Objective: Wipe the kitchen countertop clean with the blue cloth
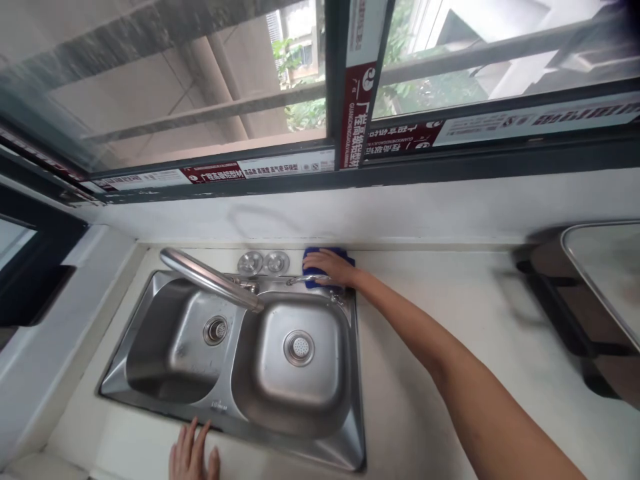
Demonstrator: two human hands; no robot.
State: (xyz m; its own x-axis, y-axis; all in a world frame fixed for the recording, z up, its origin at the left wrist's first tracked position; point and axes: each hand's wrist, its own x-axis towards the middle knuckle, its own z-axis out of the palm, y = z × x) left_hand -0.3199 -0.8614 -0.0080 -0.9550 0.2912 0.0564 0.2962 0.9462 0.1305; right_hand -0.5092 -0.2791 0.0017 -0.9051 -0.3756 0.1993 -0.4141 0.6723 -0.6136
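Note:
My right hand [329,265] presses down on a dark blue cloth [344,253] on the counter strip behind the sink, with its fingers bent over the cloth. Beneath it, the right basin [295,413] of the steel double sink [357,427] shows bare metal and a drain. Fingers apart, my left hand [191,455] rests on the counter by the sink's front edge and holds nothing. The faucet [210,279] arches from the sink's back rim, its spout over the divider. Two round drain strainers [263,263] lie left of the cloth.
A white wall [440,210] and a dark window frame [210,180] run behind the counter [425,427]. At the far right stands a dark, glass-topped appliance [600,287]. Another dark object [45,293] juts in at the left.

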